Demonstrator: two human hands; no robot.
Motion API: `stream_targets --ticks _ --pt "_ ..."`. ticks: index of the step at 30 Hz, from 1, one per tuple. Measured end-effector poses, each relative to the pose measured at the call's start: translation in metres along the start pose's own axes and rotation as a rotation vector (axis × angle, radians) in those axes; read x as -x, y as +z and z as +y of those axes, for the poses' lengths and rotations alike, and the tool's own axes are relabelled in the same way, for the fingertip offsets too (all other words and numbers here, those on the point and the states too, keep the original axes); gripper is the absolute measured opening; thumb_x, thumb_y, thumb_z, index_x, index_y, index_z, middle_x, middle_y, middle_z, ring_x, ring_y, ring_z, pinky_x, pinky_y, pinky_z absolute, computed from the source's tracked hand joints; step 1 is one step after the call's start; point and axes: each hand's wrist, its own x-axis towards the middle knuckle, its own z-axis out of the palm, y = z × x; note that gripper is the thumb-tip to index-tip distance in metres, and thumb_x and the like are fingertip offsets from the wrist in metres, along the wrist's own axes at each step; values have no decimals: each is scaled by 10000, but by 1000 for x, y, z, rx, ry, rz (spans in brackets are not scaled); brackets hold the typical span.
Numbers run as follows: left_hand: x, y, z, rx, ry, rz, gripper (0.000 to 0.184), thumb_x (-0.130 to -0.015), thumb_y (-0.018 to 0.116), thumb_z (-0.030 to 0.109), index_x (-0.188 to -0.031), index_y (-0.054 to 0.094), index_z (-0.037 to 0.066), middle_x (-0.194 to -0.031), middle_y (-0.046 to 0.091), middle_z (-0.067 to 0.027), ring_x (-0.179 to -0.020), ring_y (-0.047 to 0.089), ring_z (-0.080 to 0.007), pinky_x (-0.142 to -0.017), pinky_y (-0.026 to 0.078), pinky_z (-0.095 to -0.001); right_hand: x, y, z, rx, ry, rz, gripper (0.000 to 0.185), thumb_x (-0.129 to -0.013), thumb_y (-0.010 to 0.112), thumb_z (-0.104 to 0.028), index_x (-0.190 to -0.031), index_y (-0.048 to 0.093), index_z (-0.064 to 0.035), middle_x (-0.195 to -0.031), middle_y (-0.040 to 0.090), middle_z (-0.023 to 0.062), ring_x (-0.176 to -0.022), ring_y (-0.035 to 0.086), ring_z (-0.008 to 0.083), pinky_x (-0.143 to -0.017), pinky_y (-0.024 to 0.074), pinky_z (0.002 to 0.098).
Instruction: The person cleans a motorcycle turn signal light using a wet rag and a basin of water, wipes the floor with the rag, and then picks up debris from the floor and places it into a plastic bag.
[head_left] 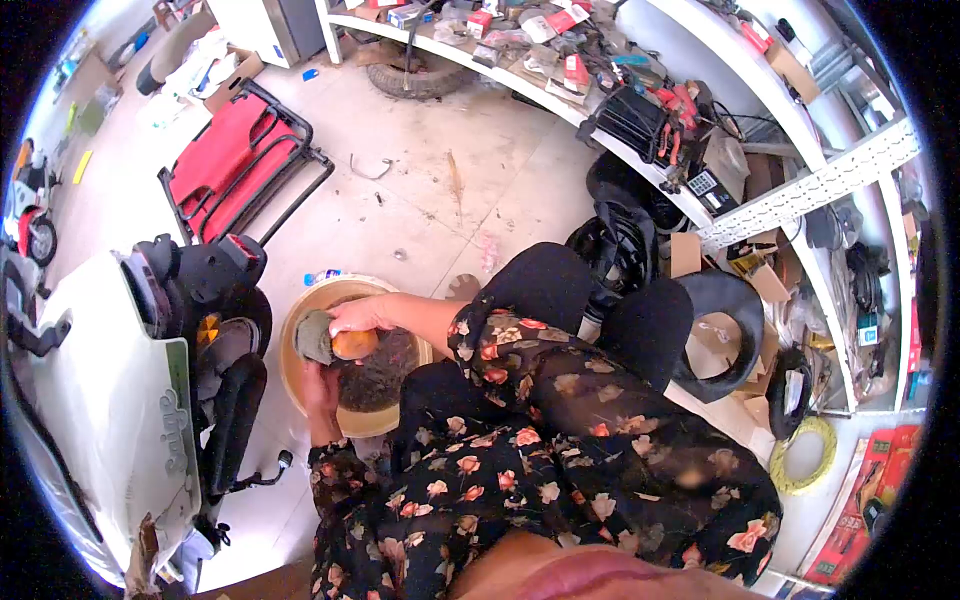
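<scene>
Both hands are over a round tan basin (288, 375) on the floor, which holds dark, murky water (375, 385). My right hand (362, 314) reaches in from the right, its fingers closed over a rounded orange object (355, 345) whose kind I cannot make out. Pressed against it on the left is a grey-green round piece (314, 337), which looks like a cloth or scouring pad. From below, my left hand (320, 385) comes up at the basin's left side, its fingertips under the grey-green piece and partly hidden.
A white scooter (120, 370) stands close on the left. Beyond it lies a red folding chair (235, 165). Cluttered shelves (520, 75) curve along the back and right. Black tyres (715, 330) and a yellow coil (803, 455) are at the right. A blue-labelled item (322, 277) lies behind the basin.
</scene>
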Motion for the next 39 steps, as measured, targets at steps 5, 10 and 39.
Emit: stream_targets --ticks 5,10,39 --pt "-16 -37 -3 233 90 -36 442 -956 488 292 -1321 443 46 -1326 497 -101 -1192 500 -254 -1007 419 -420 -29 1 37 537 -5 -243 566 -792 635 -352 -1237 511 -25 -1116 579 100 -964 538 195 -867 438 366" --pt "-49 -71 12 -3 158 195 503 -836 593 148 -1316 460 84 -1201 562 -105 -1072 549 -234 -928 447 -376 16 -2 -3 342 -151 49 1011 -748 733 -431 -1451 167 24 -1445 334 201 -1326 341 294 -1097 267 360" --pt "-29 64 87 -321 135 -386 536 -970 492 298 -1395 357 1 -1273 538 -114 -1157 512 -216 -956 416 -339 49 15 -55 -433 324 1 471 -773 685 -436 -1080 580 -94 -917 648 73 -651 642 213 -532 510 298"
